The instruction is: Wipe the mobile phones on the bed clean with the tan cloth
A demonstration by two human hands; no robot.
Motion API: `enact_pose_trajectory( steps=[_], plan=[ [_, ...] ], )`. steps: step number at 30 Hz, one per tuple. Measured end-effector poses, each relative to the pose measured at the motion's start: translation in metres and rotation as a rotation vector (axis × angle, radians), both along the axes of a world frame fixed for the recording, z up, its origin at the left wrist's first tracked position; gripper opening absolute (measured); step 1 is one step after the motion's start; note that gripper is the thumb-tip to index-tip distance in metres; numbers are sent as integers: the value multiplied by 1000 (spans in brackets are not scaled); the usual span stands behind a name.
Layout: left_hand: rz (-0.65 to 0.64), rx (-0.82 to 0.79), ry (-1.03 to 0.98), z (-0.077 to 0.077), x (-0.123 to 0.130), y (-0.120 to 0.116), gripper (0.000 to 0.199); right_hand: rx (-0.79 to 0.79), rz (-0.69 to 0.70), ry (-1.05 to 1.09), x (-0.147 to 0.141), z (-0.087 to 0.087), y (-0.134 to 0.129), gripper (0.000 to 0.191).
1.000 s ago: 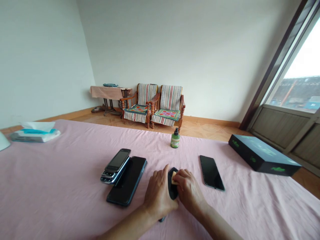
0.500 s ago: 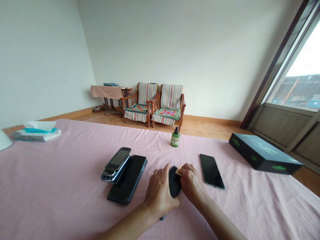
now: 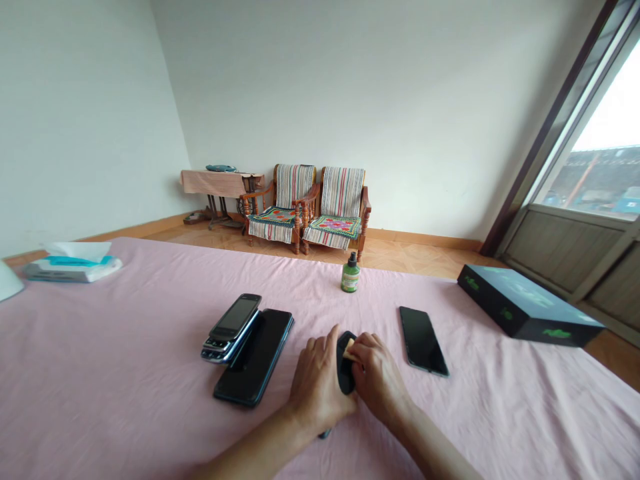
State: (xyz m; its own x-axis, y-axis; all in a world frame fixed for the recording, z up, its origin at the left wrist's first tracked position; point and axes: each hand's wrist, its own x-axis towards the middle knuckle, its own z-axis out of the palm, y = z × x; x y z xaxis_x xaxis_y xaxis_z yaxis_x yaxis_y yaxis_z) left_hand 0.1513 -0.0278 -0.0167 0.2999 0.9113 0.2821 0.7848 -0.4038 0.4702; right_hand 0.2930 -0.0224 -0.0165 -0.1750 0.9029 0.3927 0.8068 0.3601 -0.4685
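Observation:
My left hand [image 3: 320, 373] is wrapped round a black phone [image 3: 345, 381], which is tilted up just above the pink cloth. Much of the phone is hidden by my fingers; its lower end peeks out beneath the palm. Between the fingertips of my right hand [image 3: 376, 373] is a small cream-coloured wiping cloth [image 3: 349, 347], pressed against the upper part of the phone. To the left, a silver slider phone [image 3: 235, 327] rests partly on a larger black smartphone [image 3: 255, 367]. Another dark smartphone [image 3: 424, 340] lies flat, right of my right hand.
A green spray bottle [image 3: 351, 277] stands beyond my hands on the pink bedspread [image 3: 150, 347]. At the right lies a black box [image 3: 530, 307] with green print. A tissue pack [image 3: 75, 263] sits far left. Two wooden armchairs [image 3: 335, 207] are by the wall.
My right hand, with the cream cloth, has shifted slightly left and down across the phone, and more of the cloth shows. My left hand keeps its hold, nearly still.

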Motion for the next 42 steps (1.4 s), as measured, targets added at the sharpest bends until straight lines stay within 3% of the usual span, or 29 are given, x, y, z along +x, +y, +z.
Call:
enact_pose_trajectory(
  steps=[14,19,24,30,36,42],
  plan=[
    [0,7,-8,-1,-1,0,91,-5,-49,-7,0,0,-1,28],
    [-8,0,-10,0,0,-1,82,-15,11,42,-3,-2,-3,30],
    [12,-19,8,0,-1,0,93,1,-77,-5,1,-1,1,28],
    [1,-23,4,3,0,0,84,-13,22,82,-6,-2,-6,33],
    [28,-50,22,1,0,0,96,3,-104,79,5,-8,6,33],
    [12,-37,21,2,0,-1,95,-5,-144,-30,0,-10,23,31]
  ],
)
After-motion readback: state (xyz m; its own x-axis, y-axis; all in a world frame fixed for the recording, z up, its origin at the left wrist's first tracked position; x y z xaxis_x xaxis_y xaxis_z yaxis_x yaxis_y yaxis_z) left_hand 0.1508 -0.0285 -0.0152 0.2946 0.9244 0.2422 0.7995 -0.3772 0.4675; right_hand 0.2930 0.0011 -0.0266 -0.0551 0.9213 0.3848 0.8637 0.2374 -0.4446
